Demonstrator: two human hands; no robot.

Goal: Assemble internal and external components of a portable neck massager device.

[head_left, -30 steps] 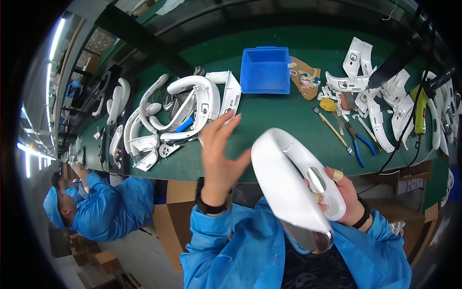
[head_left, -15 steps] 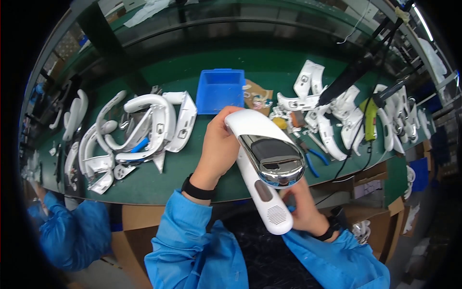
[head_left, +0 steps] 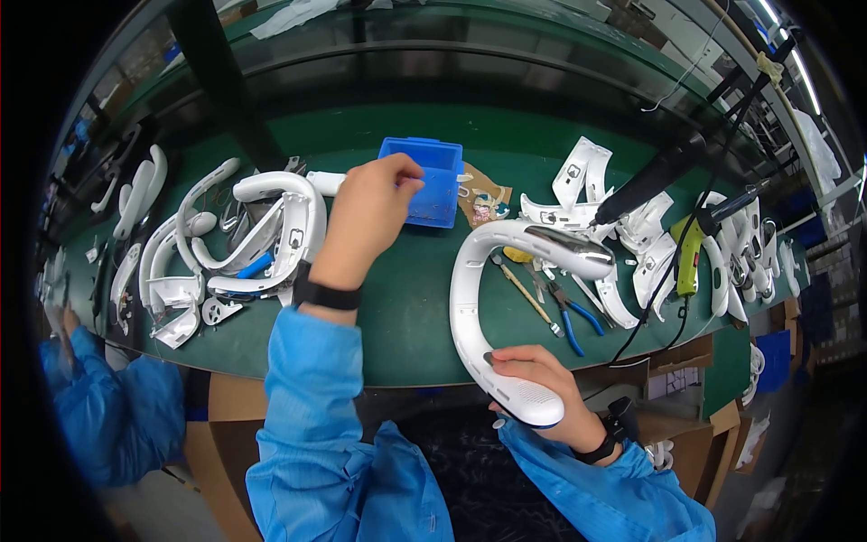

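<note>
Head cam = L one of 2 wide fisheyes on my head, looking fwd & down over the green workbench (head_left: 402, 316). Pic's upright, not mirrored, so its L = my L. My blue sleeves (head_left: 312, 388) come in from the lower edge; L hand (head_left: 372, 206) & R hand (head_left: 544, 387) are nr the cam, approx. mid-frame. Bench spans the middle, front edge bowed, w/ a shelf (head_left: 470, 25) farther off up top. V. wide: also gets a co-worker's sleeve (head_left: 126, 415) far L, strip light (head_left: 804, 72) upper R. Corners go black.
</note>
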